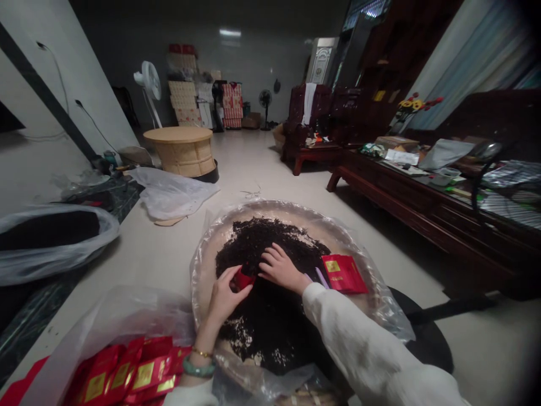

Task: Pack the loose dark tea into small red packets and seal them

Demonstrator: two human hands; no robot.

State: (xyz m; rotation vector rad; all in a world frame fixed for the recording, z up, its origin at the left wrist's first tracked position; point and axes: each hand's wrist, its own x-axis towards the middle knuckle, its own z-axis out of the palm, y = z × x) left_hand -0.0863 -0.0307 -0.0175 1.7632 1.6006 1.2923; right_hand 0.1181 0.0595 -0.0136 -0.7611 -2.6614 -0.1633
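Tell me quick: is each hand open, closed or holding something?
Left hand: closed, holding a small red packet.
Right hand: partly curled over the dark heap; whether it holds anything cannot be told.

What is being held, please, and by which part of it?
The left hand grips a red packet by its sides; whether the right hand holds anything cannot be told.

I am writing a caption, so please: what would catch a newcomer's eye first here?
The dark heap in the round tray, low in the middle, stands out first. Over it, the left hand holds a small red pouch, the right hand beside it. Next come gold-labelled red packets in the plastic bag at lower left.
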